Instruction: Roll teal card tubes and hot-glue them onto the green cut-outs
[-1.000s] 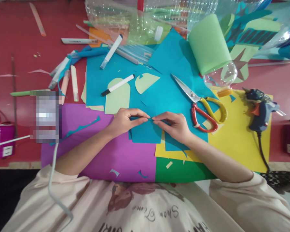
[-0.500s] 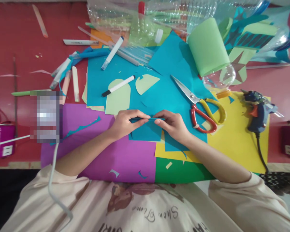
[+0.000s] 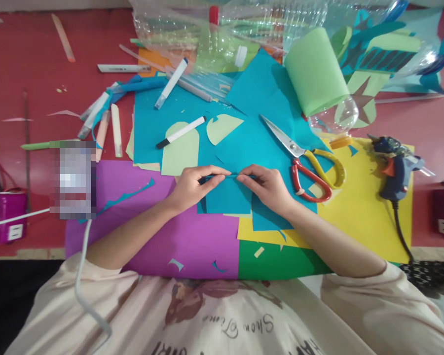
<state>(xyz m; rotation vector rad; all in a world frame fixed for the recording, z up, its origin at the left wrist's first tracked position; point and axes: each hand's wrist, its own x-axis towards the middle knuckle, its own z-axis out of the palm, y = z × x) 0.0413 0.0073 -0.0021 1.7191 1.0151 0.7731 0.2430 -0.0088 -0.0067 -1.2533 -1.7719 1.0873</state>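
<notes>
A piece of blue paper point(image 3: 228, 196) hangs between my hands, its far edge folded or rolled into a narrow strip. My left hand point(image 3: 195, 186) pinches that edge on the left, thumb on the near side. On the right, my right hand point(image 3: 265, 186) pinches the same edge, its fingertips a short gap from the left ones. Beyond the hands lies a larger blue sheet point(image 3: 244, 140). Scissors point(image 3: 299, 153) with one red and one yellow handle rest on it, right of my right hand. A pale green cut-out point(image 3: 181, 155) with a marker point(image 3: 181, 132) across it lies past my left hand.
A glue gun point(image 3: 395, 170) sits on yellow paper point(image 3: 362, 212) at the right. Purple paper point(image 3: 148, 236) and green paper point(image 3: 277, 261) lie nearest me. Clear plastic bottles point(image 3: 170, 29) and a green paper-wrapped bottle point(image 3: 314, 71) fill the back. A white cable point(image 3: 79, 276) runs at the left.
Both hands keep pinching the blue paper's edge. The fingertips have shifted along it, and the held edge is now slightly farther from me.
</notes>
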